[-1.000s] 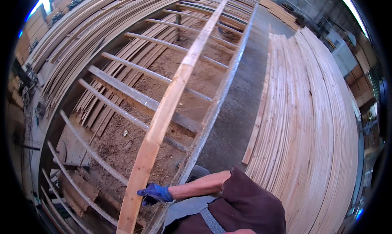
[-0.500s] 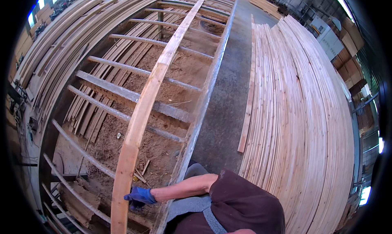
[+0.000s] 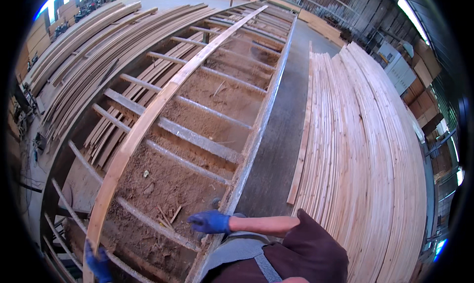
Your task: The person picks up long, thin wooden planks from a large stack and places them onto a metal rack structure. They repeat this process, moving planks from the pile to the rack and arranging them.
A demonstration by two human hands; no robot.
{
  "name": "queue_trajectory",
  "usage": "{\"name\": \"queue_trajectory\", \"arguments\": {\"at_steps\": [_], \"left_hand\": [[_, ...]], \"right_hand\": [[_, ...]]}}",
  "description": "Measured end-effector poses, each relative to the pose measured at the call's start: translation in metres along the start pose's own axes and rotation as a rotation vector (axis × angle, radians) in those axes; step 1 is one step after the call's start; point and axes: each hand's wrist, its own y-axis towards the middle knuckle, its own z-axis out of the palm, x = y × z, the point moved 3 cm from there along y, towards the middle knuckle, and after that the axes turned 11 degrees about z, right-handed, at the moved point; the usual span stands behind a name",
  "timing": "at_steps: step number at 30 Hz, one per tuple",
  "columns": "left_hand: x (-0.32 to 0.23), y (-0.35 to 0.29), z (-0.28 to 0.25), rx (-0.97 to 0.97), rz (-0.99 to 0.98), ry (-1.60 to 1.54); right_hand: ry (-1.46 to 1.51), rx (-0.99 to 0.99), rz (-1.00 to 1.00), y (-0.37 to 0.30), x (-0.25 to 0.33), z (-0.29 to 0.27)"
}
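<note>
A long, narrow wooden board (image 3: 148, 116) lies lengthwise across the crossbars of a metal roller frame (image 3: 256, 130), over to the left side of it. At the lower left, my left hand (image 3: 98, 264) in a blue glove is at the board's near end, its fingers closed about the edge; part of that hand is hidden by the picture's lower rim. My right hand (image 3: 210, 222), also blue-gloved, hovers over the frame's near right rail, apart from the board. Its fingers stretch out to the left and nothing shows in them.
Sawdust (image 3: 173, 194) and wood scraps (image 3: 169, 218) lie beneath the crossbars. A broad stack of pale boards (image 3: 360, 169) fills the right side, across a dark floor strip (image 3: 276, 135). More long boards (image 3: 103, 60) are piled on the left. A white cabinet (image 3: 397, 70) stands at the far right.
The board has shifted left across the crossbars. My right hand has come off it and moved right and up. My left hand has come into view at the board's near end.
</note>
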Motion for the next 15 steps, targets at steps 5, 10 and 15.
{"name": "queue_trajectory", "arguments": {"at_steps": [5,10,15], "left_hand": [[-0.212,0.054,0.083,0.288,0.318,-0.464],[-0.307,0.101,0.042,0.134,0.286,-0.933],[-0.347,0.17,-0.067,0.07,0.535,-0.798]], "right_hand": [[-0.155,-0.297,0.014,-0.02,-0.038,0.004],[-0.145,-0.378,-0.038,-0.015,-0.031,0.0],[-0.1,-0.221,-0.037,-0.004,-0.056,0.011]]}}
